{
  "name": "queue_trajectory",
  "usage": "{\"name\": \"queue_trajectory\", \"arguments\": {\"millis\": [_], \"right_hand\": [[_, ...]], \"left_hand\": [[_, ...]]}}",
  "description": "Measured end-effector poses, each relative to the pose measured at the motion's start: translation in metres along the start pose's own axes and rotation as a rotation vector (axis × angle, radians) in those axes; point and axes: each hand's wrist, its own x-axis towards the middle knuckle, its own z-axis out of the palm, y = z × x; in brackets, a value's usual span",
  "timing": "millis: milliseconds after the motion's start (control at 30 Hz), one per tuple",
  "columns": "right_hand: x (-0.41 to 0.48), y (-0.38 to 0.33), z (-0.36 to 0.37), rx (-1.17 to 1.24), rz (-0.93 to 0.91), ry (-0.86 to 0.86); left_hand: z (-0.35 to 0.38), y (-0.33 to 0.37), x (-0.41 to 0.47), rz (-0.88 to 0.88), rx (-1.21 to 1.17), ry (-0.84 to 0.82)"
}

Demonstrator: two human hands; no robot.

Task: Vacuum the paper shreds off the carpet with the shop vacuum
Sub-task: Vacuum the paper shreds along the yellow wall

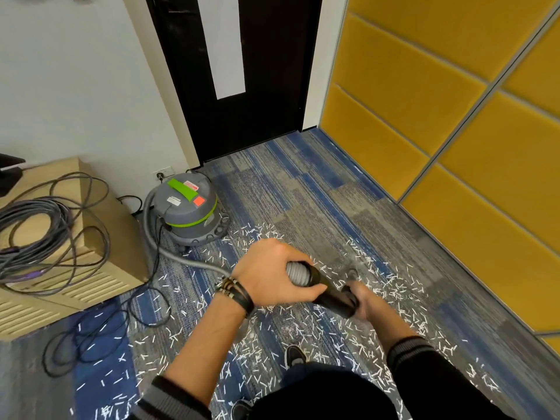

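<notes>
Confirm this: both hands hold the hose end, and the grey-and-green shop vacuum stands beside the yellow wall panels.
The head view shows the shop vacuum by the white wall left of the black door, not the yellow panels. The left hand and right hand do hold the hose end.

1 shop vac, 1 hose, 1 door, 2 hands: L hand, R hand; paper shreds uncountable.

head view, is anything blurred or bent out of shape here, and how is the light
Head view: the right hand and the black tube it grips are motion-smeared; the left hand on the grey hose and the paper shreds look crisp. Same view: the wide lens tilts the door and bows the yellow wall panels; light is soft and even, no hard shadows.
</notes>
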Motion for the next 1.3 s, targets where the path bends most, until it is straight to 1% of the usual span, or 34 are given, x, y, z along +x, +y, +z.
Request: {"name": "queue_trajectory", "arguments": {"millis": [67, 133, 267, 400, 467, 533, 633, 700, 800, 900, 967, 1100, 1167, 1233, 1300], "right_hand": [[-0.018, -0.013, 0.011, 0.045, -0.02, -0.036], [-0.024, -0.018, 0.017, 0.068, -0.015, -0.036], [-0.032, -0.008, 0.002, 0.034, 0.019, -0.017], [-0.03, 0.022, -0.042, 0.044, 0.113, 0.049], [-0.027, 0.032, -0.054, 0.032, 0.121, 0.101], [-0.025, 0.025, -0.052, 0.021, 0.111, 0.107], [-0.024, 0.001, -0.034, -0.025, 0.098, 0.07], [-0.015, -0.013, -0.024, -0.032, 0.052, 0.048], [-0.013, -0.026, -0.011, 0.024, 0.017, -0.024], [-0.021, -0.027, -0.011, 0.091, 0.043, -0.038], [-0.017, -0.021, -0.022, 0.074, 0.045, -0.004], [-0.016, 0.004, -0.05, 0.002, 0.113, 0.043], [-0.014, 0.014, -0.062, -0.036, 0.119, 0.057], [-0.021, 0.012, -0.064, -0.044, 0.106, 0.055], [-0.021, 0.002, -0.06, -0.056, 0.082, 0.065]], "left_hand": [[-0.003, -0.003, 0.006, 0.023, 0.004, 0.015], [0.0, -0.003, 0.011, 0.037, -0.013, -0.004], [0.009, -0.006, 0.019, 0.031, -0.071, -0.061], [0.041, -0.004, 0.017, -0.087, -0.129, -0.225], [0.058, 0.0, 0.013, -0.114, -0.149, -0.291], [0.058, 0.001, 0.016, -0.123, -0.116, -0.265], [0.041, -0.006, 0.024, -0.111, -0.059, -0.161], [0.031, -0.007, 0.027, -0.076, -0.031, -0.074], [0.027, 0.003, 0.034, -0.013, -0.018, -0.016], [0.031, 0.007, 0.041, 0.008, -0.124, -0.027], [0.037, 0.005, 0.04, -0.003, -0.196, -0.062], [0.056, 0.002, 0.028, -0.132, -0.223, -0.159], [0.067, 0.008, 0.019, -0.184, -0.248, -0.193], [0.071, 0.015, 0.019, -0.19, -0.264, -0.181], [0.065, 0.016, 0.025, -0.186, -0.214, -0.131]]}}
